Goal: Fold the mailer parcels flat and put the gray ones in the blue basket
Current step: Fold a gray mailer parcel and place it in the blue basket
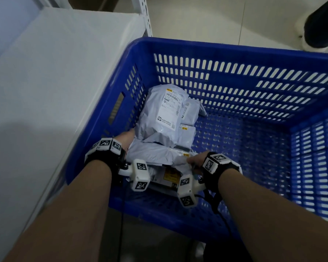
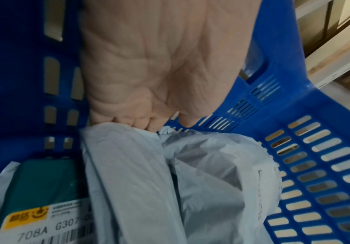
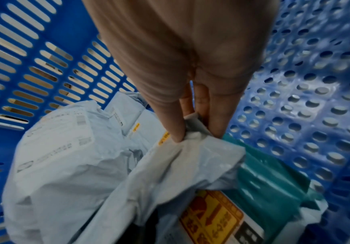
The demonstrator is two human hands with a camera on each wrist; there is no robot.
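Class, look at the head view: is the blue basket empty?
No. Several gray mailer parcels already lie inside the blue basket, against its left wall.

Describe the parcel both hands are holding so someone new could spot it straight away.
Look in the blue basket, at the corner nearest the person. The gray mailer held by both hands lies across the pile there, left hand on one end, right hand pinching the other. Unlike the others, it shows no upward label and covers a green-wrapped parcel.

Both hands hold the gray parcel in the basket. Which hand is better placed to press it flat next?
Probably the left hand: it lies along the gray parcel, while the right hand pinches a corner.
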